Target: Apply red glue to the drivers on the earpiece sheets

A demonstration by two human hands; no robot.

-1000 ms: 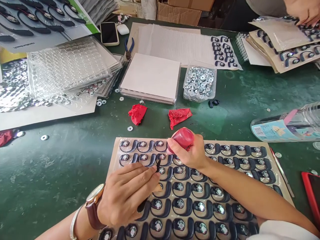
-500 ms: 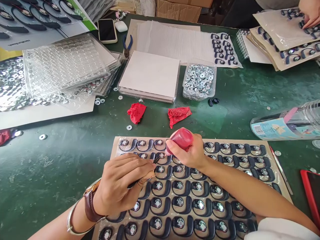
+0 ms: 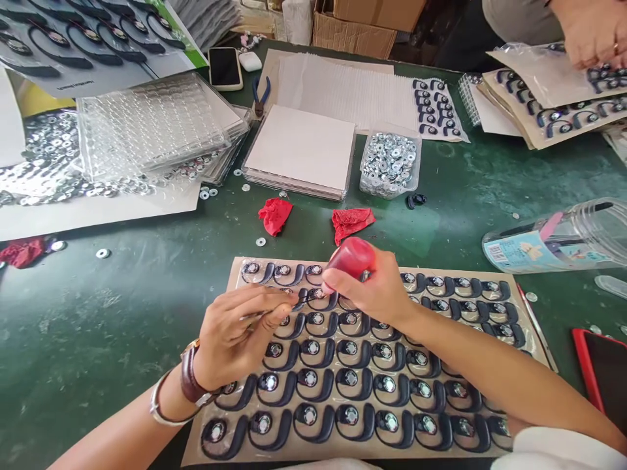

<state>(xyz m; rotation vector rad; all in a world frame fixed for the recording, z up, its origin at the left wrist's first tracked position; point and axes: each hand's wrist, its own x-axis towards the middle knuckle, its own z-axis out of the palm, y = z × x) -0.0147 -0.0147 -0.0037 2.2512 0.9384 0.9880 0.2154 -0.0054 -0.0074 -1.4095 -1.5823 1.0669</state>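
Observation:
A brown card [image 3: 235, 411] covered with rows of dark ear-hook parts, each with a round silver disc, lies on the green table in front of me. My right hand [image 3: 375, 290] is closed around a small red squeeze bottle [image 3: 349, 258], its tip pointing down at the second row of the card. My left hand [image 3: 240, 336], with a brown-strapped watch and a bracelet on the wrist, pinches a thin dark tool whose tip reaches toward the bottle's tip.
Two red cloth scraps [image 3: 274, 215] [image 3: 351, 222] lie beyond the card. A clear tub of silver washers [image 3: 390, 163], stacked trays [image 3: 157, 124], a white pad [image 3: 301, 149], pliers [image 3: 261, 94] and a phone [image 3: 225, 67] sit farther back. Another person's hand [image 3: 592, 29] works at far right. A plastic jar [image 3: 563, 238] lies right.
My left hand has moved up the card and turned, bringing the tool tip close to the bottle's tip. The right hand with the bottle has stayed almost in place.

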